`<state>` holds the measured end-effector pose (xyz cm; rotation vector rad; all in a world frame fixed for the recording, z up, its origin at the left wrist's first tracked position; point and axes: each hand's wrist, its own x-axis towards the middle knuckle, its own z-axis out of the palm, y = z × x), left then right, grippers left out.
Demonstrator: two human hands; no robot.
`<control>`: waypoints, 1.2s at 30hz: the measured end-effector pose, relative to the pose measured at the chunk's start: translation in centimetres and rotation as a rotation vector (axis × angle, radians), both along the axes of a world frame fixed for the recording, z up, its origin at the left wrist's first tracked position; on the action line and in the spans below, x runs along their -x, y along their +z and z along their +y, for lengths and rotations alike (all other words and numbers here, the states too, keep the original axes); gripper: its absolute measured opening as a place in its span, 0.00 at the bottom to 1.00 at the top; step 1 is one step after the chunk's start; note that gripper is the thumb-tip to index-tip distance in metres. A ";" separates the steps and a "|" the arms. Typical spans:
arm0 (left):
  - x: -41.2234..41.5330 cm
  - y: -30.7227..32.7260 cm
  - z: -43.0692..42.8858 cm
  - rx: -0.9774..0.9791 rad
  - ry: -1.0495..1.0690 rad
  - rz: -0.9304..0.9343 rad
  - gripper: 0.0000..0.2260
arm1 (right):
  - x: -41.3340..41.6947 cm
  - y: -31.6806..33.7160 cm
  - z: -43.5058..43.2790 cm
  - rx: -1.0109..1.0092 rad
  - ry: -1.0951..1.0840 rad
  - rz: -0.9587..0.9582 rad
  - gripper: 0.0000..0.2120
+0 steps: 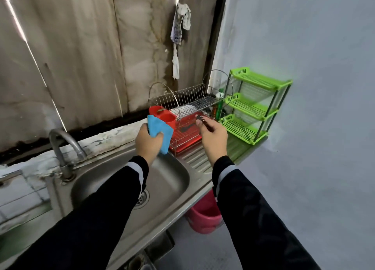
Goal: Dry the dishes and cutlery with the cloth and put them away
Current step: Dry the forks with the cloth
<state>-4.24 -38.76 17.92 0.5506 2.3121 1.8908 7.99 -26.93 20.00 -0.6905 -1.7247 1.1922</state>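
We see left hand (149, 141) bunched round the blue cloth (162, 130), just in front of the dish rack (188, 103). Right hand (213, 137) pinches a dark-handled utensil (203, 120) over the rack's red tray (186, 138); kind unclear. Green shelf (253, 107) right of the rack, sink (168, 176) in front.

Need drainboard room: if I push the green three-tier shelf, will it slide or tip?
Likely slides easily: the green shelf looks like thin slotted plastic, so probably light. Pushed high, it may tip; it stands tall on slim posts.
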 end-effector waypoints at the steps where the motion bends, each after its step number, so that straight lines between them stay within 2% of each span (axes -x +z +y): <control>1: 1.0 0.1 0.7 -0.021 0.010 -0.012 0.10 | 1.3 0.5 0.7 0.000 0.011 0.021 0.10; 6: 5.7 0.6 3.1 -0.043 0.071 -0.029 0.09 | 7.5 1.2 4.1 -0.028 0.065 0.002 0.11; 15: 8.1 -1.4 2.3 0.085 0.138 -0.037 0.09 | 13.7 -2.5 7.0 -0.073 0.159 -0.317 0.08; 19: 7.5 -1.9 1.0 0.120 0.180 -0.041 0.08 | 13.9 -3.3 6.6 -0.003 0.197 -0.348 0.11; 22: 6.1 -2.3 0.2 0.125 0.224 -0.024 0.08 | 13.1 -4.5 5.7 0.118 0.204 -0.347 0.10; 25: 4.6 -3.0 -0.7 0.171 0.263 -0.003 0.08 | 12.0 -6.0 4.6 0.158 0.236 -0.352 0.09; 32: -0.4 -5.5 -5.3 0.270 0.405 0.027 0.11 | 10.4 -9.6 0.2 -0.049 0.434 -0.473 0.14; 36: -3.0 -6.9 -9.9 0.310 0.490 0.079 0.13 | 9.5 -10.8 -4.5 -0.134 0.569 -0.520 0.14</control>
